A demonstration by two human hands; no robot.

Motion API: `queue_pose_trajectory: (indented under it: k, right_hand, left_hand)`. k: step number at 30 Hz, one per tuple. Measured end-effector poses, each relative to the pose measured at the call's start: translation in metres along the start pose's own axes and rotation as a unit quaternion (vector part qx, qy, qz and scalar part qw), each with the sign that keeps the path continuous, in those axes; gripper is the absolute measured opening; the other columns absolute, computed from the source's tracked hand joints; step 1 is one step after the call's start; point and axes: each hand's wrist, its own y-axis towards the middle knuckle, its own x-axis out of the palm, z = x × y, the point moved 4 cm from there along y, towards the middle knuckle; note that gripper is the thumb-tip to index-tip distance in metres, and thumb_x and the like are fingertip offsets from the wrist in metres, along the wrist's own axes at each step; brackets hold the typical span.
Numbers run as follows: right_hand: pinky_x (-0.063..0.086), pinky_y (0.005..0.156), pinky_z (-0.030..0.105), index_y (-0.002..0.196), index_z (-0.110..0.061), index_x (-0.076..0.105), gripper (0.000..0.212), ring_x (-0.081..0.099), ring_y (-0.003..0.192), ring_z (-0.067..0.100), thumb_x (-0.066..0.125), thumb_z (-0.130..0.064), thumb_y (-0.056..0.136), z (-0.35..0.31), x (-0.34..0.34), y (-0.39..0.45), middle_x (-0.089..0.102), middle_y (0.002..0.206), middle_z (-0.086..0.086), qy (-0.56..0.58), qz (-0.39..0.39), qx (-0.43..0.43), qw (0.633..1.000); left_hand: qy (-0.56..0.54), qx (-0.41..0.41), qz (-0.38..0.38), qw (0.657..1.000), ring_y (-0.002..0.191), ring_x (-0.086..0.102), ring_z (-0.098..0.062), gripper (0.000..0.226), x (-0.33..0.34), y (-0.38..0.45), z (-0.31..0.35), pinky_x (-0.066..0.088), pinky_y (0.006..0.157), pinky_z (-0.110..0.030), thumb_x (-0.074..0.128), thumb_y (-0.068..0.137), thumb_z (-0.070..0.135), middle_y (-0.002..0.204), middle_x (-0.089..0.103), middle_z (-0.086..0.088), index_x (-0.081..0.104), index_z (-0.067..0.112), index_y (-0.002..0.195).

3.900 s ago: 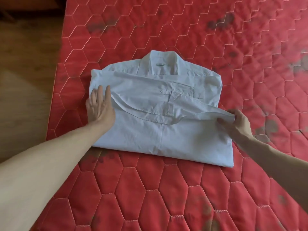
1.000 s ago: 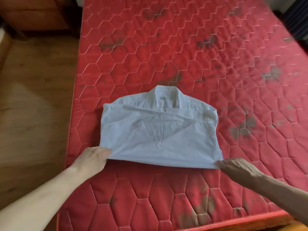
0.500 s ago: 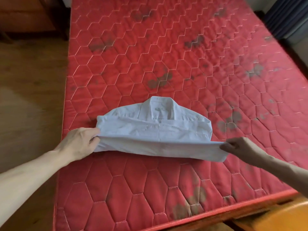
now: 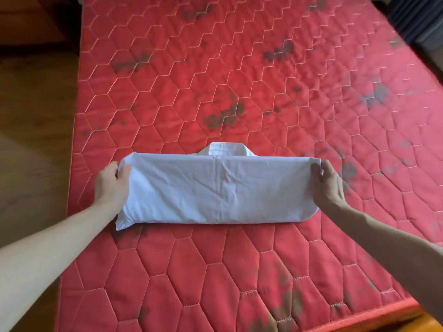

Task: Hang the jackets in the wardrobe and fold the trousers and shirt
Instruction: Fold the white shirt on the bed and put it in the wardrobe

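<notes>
In the head view, a white shirt (image 4: 218, 190) is seen folded into a wide, low rectangle on a red quilted mattress (image 4: 239, 80), lying near the front edge of the bed and a little left of the middle; its collar (image 4: 226, 149) is shown peeking out above the far edge of the folded panel, and a vertical crease is visible down the centre of the cloth; the near left corner is seen poking out flat onto the mattress. The left hand (image 4: 111, 185) is placed at the left end of the shirt, its fingers (image 4: 123, 168) curled around the upper left corner so that the fabric is pinched there; the right hand (image 4: 329, 185) is set against the right end, its fingers (image 4: 320, 173) closed on the upper right corner of the cloth; both bare forearms are seen reaching in from the lower corners of the view. The mattress is stitched in a hexagon pattern and marked with dark blotches; a wooden floor (image 4: 33, 116) is seen to the left of the bed, and a dark curtain (image 4: 417, 22) is visible at the upper right.
</notes>
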Motion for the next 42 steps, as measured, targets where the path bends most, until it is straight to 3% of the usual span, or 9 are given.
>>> queue_pose_trajectory:
  k: [7, 12, 15, 19, 23, 27, 30, 34, 42]
  right_hand:
    - [0.039, 0.069, 0.042, 0.097, -0.024, 0.038, 0.023, 0.052, 0.072, 0.037, 0.034, -0.045, 0.107, 0.012, 0.047, 0.056, 0.057, 0.082, 0.01, -0.108, 0.045, -0.005, 0.993]
    - [0.036, 0.068, 0.042, 0.096, -0.023, 0.038, 0.023, 0.046, 0.069, 0.036, 0.033, -0.042, 0.108, 0.022, 0.076, 0.083, 0.042, 0.066, 0.001, -0.156, 0.053, -0.027, 0.986]
    - [0.037, 0.07, 0.042, 0.097, -0.018, 0.044, 0.024, 0.056, 0.078, 0.043, 0.037, -0.039, 0.107, 0.026, 0.087, 0.091, 0.057, 0.08, 0.015, -0.167, 0.043, -0.016, 0.985]
    - [0.037, 0.076, 0.042, 0.118, -0.014, 0.053, 0.029, 0.059, 0.098, 0.04, 0.041, -0.037, 0.105, 0.024, 0.088, 0.086, 0.066, 0.113, 0.023, -0.127, 0.043, 0.037, 0.99]
    - [0.038, 0.102, 0.051, 0.149, -0.013, 0.044, 0.047, 0.045, 0.132, 0.039, 0.05, -0.033, 0.106, 0.001, 0.079, 0.049, 0.046, 0.147, 0.018, -0.11, 0.103, -0.127, 0.98]
    - [0.027, 0.122, 0.047, 0.16, -0.022, 0.039, 0.059, 0.027, 0.157, 0.03, 0.035, -0.045, 0.107, -0.021, 0.112, -0.001, 0.032, 0.169, 0.007, -0.164, -0.06, -0.313, 0.934]
    - [0.013, 0.129, 0.048, 0.164, -0.03, 0.029, 0.067, 0.011, 0.162, 0.023, 0.023, -0.058, 0.103, 0.005, 0.122, -0.008, 0.016, 0.174, -0.003, -0.226, -0.103, -0.266, 0.931]
    - [0.011, 0.129, 0.05, 0.166, -0.035, 0.016, 0.071, 0.009, 0.162, 0.021, 0.023, -0.062, 0.101, 0.052, 0.104, 0.011, 0.012, 0.175, -0.004, -0.223, -0.013, -0.093, 0.97]
    - [0.003, 0.13, 0.047, 0.167, -0.034, 0.009, 0.072, 0.002, 0.162, 0.021, 0.022, -0.062, 0.102, 0.059, 0.102, 0.012, 0.005, 0.176, -0.003, -0.199, -0.045, -0.072, 0.976]
  left_hand:
    - [0.026, -0.009, 0.025, 0.999, 0.068, 0.032, -0.026, 0.038, 0.034, 0.048, 0.001, 0.025, 0.06, -0.043, 0.046, 0.106, 0.022, 0.066, 0.034, -0.005, 0.034, 0.012, 0.071]
    - [0.068, -0.002, 0.057, 0.996, 0.072, 0.037, -0.032, 0.043, 0.057, 0.072, 0.0, 0.029, 0.065, -0.044, 0.046, 0.106, 0.023, 0.066, 0.037, -0.01, 0.03, 0.013, 0.067]
    - [0.096, -0.013, 0.064, 0.993, 0.075, 0.045, -0.038, 0.043, 0.062, 0.088, -0.004, 0.031, 0.065, -0.044, 0.048, 0.105, 0.026, 0.072, 0.045, -0.021, 0.038, 0.008, 0.068]
    - [0.167, -0.057, 0.061, 0.982, 0.111, 0.057, -0.041, 0.031, 0.069, 0.084, -0.01, 0.043, 0.088, -0.048, 0.052, 0.102, 0.037, 0.114, 0.064, -0.021, 0.058, 0.009, 0.113]
    - [0.316, 0.203, 0.104, 0.921, 0.117, 0.047, -0.042, 0.038, 0.075, 0.04, 0.005, 0.039, 0.095, -0.059, 0.049, 0.102, 0.03, 0.134, 0.049, -0.021, 0.049, 0.009, 0.134]
    - [0.367, 0.36, -0.045, 0.857, 0.136, 0.049, -0.037, 0.057, 0.11, -0.012, -0.005, 0.035, 0.114, -0.053, 0.038, 0.101, 0.039, 0.153, 0.051, -0.014, 0.055, 0.009, 0.146]
    - [0.405, 0.269, -0.064, 0.871, 0.153, 0.035, -0.032, 0.066, 0.115, -0.024, -0.029, 0.02, 0.126, -0.055, 0.033, 0.102, 0.048, 0.166, 0.038, -0.011, 0.043, 0.014, 0.158]
    - [0.369, 0.16, -0.041, 0.915, 0.159, 0.02, -0.034, 0.071, 0.106, -0.007, -0.046, 0.014, 0.125, -0.06, 0.031, 0.102, 0.054, 0.172, 0.024, -0.01, 0.028, 0.02, 0.165]
    - [0.337, 0.106, -0.069, 0.933, 0.162, 0.001, -0.025, 0.072, 0.09, -0.001, -0.058, -0.005, 0.128, -0.053, 0.022, 0.103, 0.062, 0.176, 0.007, -0.001, 0.015, 0.029, 0.167]
